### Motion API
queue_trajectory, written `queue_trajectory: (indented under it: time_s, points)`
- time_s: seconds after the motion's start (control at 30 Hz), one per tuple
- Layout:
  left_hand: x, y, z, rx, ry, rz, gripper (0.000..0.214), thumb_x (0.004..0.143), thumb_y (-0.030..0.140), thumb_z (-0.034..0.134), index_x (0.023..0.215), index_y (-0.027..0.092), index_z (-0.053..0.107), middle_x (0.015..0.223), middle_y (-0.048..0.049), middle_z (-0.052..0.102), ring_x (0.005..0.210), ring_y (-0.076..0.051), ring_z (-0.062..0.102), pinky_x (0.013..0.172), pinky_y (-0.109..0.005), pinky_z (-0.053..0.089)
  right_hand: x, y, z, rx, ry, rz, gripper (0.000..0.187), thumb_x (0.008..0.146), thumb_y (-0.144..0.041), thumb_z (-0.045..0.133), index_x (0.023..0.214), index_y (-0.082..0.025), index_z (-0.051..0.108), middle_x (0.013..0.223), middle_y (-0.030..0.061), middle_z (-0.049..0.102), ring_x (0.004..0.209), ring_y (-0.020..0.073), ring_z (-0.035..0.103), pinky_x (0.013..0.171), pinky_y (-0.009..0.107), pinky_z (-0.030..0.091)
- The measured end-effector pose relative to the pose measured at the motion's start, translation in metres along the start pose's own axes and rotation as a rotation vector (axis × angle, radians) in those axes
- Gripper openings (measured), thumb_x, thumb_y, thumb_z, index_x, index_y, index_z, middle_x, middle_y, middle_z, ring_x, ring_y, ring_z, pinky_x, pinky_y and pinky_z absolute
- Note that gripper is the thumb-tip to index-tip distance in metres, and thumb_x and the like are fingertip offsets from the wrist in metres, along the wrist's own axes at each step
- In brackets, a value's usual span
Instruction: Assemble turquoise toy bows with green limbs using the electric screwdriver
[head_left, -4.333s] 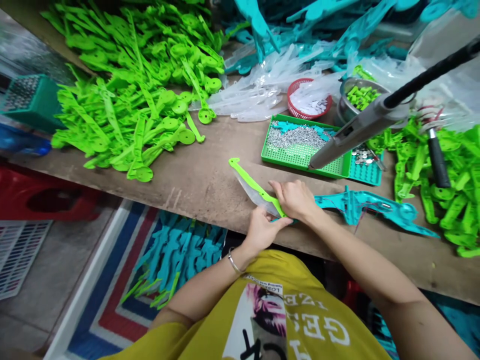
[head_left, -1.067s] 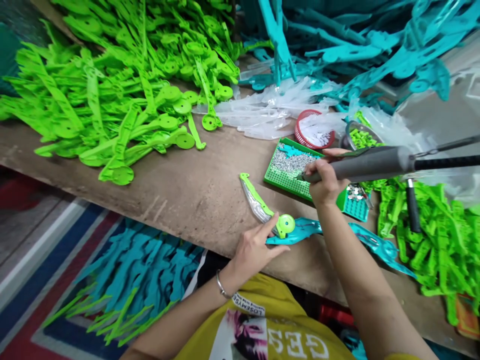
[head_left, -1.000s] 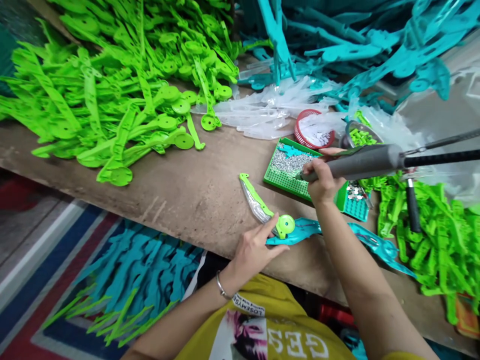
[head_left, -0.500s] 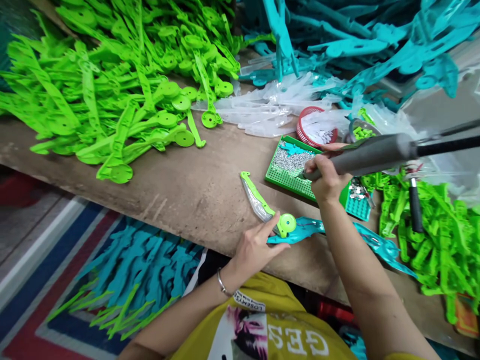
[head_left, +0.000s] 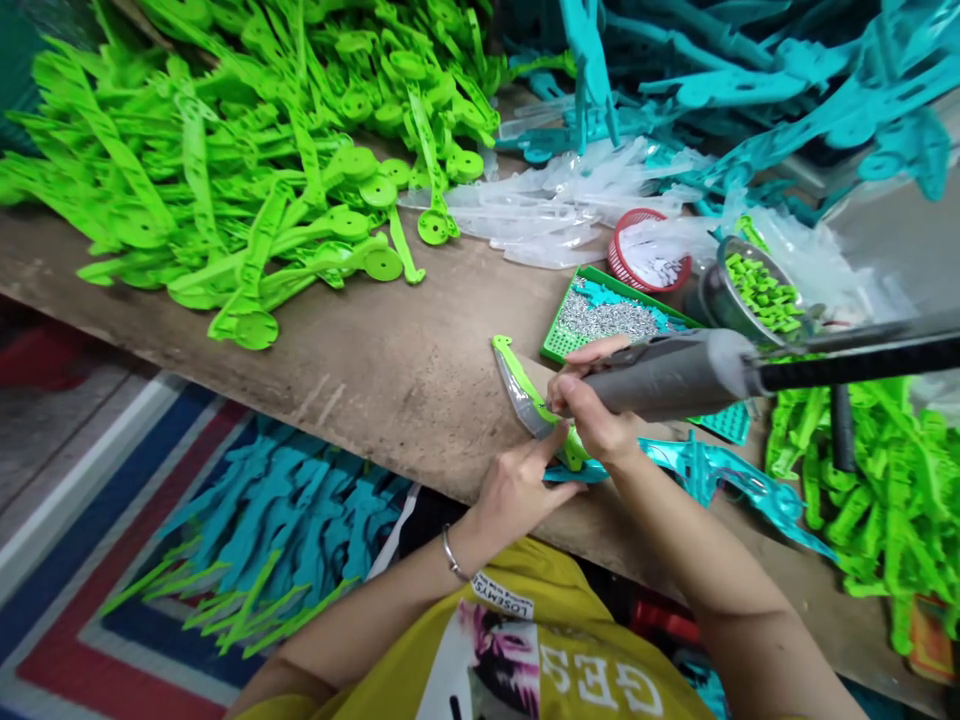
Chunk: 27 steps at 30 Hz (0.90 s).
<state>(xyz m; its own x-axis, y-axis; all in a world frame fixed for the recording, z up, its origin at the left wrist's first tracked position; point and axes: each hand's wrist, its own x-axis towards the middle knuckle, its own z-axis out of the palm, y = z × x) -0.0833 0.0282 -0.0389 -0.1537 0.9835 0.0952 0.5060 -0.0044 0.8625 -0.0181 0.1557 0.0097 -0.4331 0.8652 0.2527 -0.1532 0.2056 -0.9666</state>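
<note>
My right hand (head_left: 600, 420) is wrapped round a grey power screwdriver (head_left: 667, 372). Its tip end meets the lime green plastic arm (head_left: 513, 362), where my fingers partly hide it. A clear plastic blade-shaped strip (head_left: 517, 398) runs along that arm. The arm's round end sits over a long teal plastic body (head_left: 675, 455), which lies across the table's near edge. With index finger and thumb, my left hand (head_left: 517, 490) holds the arm and teal body together at the joint. My right hand hides part of the joint.
A green tray (head_left: 553, 340) holds many small metal screws. Behind it stand a red basket (head_left: 626, 278) and a metal bowl (head_left: 709, 300) of small green pieces. Lime green parts (head_left: 247, 230) heap at left, teal parts (head_left: 750, 90) at back, more green parts (head_left: 885, 480) at right.
My right hand has brought the screwdriver from over the screw tray down and left onto the green arm. My left hand keeps its hold at the joint. The view has shifted slightly.
</note>
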Motion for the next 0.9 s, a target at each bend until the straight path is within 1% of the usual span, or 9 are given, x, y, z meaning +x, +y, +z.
queue_trajectory:
  time_s: [0.1,0.23,0.33,0.4,0.43,0.5,0.57,0.63,0.9]
  points:
    - [0.000,0.001,0.000,0.025,0.031,0.004,0.029,0.071,0.027,0.088,0.089,0.018,0.067,0.098,-0.0070,0.078,0.088,-0.024,0.075,0.078,-0.033,0.062,0.002,0.001,0.003,-0.109,-0.074,0.047,0.013,0.084,-0.031,0.066,0.087,-0.023,0.057,0.063,-0.0040,0.054,0.055,0.0129,0.054,0.055,0.030,0.049]
    - [0.000,0.000,0.002,0.053,0.055,-0.001,0.030,0.068,0.026,0.090,0.086,0.018,0.067,0.089,-0.0060,0.077,0.079,-0.024,0.075,0.071,-0.033,0.063,0.009,-0.001,0.005,-0.204,-0.190,0.051,0.012,0.078,-0.030,0.066,0.077,-0.023,0.056,0.060,-0.0036,0.053,0.056,0.0132,0.053,0.057,0.030,0.050]
    - [-0.001,-0.001,0.003,0.060,0.057,-0.003,0.035,0.067,0.028,0.091,0.092,0.017,0.069,0.089,-0.0067,0.077,0.078,-0.025,0.075,0.070,-0.035,0.063,0.016,-0.002,0.003,-0.175,-0.274,0.057,0.013,0.077,-0.031,0.067,0.081,-0.022,0.058,0.061,-0.0029,0.056,0.058,0.0133,0.054,0.060,0.030,0.052]
    - [-0.001,-0.002,0.003,0.050,0.048,0.009,0.047,0.068,0.029,0.090,0.109,0.016,0.069,0.090,-0.0067,0.077,0.078,-0.024,0.074,0.071,-0.035,0.063,0.021,-0.003,-0.003,-0.081,-0.294,0.043,0.018,0.080,-0.034,0.067,0.090,-0.022,0.059,0.061,-0.0039,0.056,0.055,0.0127,0.054,0.055,0.029,0.050]
    - [-0.001,-0.003,0.003,0.038,0.042,0.020,0.057,0.070,0.030,0.090,0.120,0.016,0.066,0.092,-0.0066,0.076,0.078,-0.023,0.074,0.072,-0.035,0.063,0.024,-0.003,-0.007,-0.032,-0.252,0.015,0.020,0.082,-0.036,0.067,0.094,-0.022,0.059,0.060,-0.0046,0.056,0.052,0.0124,0.053,0.052,0.028,0.048]
    - [-0.001,-0.004,0.003,0.009,0.040,0.051,0.074,0.073,0.032,0.088,0.138,0.017,0.056,0.095,-0.0063,0.076,0.078,-0.021,0.074,0.074,-0.034,0.064,0.032,-0.004,-0.017,0.024,-0.068,-0.087,0.022,0.084,-0.036,0.067,0.100,-0.023,0.058,0.058,-0.0061,0.054,0.047,0.0121,0.052,0.048,0.028,0.046]
    - [-0.001,-0.005,0.003,-0.013,0.054,0.083,0.081,0.075,0.033,0.086,0.146,0.018,0.050,0.097,-0.0055,0.076,0.078,-0.019,0.073,0.076,-0.033,0.064,0.042,-0.004,-0.028,0.021,0.158,-0.201,0.021,0.083,-0.032,0.068,0.099,-0.025,0.058,0.056,-0.0073,0.052,0.044,0.0122,0.051,0.048,0.028,0.046]
    - [0.000,-0.005,0.003,-0.018,0.069,0.109,0.081,0.076,0.034,0.085,0.147,0.017,0.048,0.097,-0.0051,0.076,0.076,-0.018,0.072,0.077,-0.032,0.064,0.051,0.001,-0.039,-0.021,0.296,-0.248,0.019,0.082,-0.031,0.068,0.096,-0.026,0.057,0.056,-0.0081,0.049,0.043,0.0118,0.050,0.048,0.028,0.045]
    - [-0.001,-0.005,0.003,-0.006,0.064,0.104,0.082,0.076,0.033,0.086,0.147,0.017,0.049,0.093,-0.0047,0.076,0.075,-0.018,0.072,0.075,-0.032,0.064,0.066,0.027,-0.053,-0.143,0.380,-0.173,0.020,0.079,-0.040,0.067,0.086,-0.024,0.055,0.055,-0.0090,0.045,0.042,0.0108,0.048,0.047,0.029,0.044]
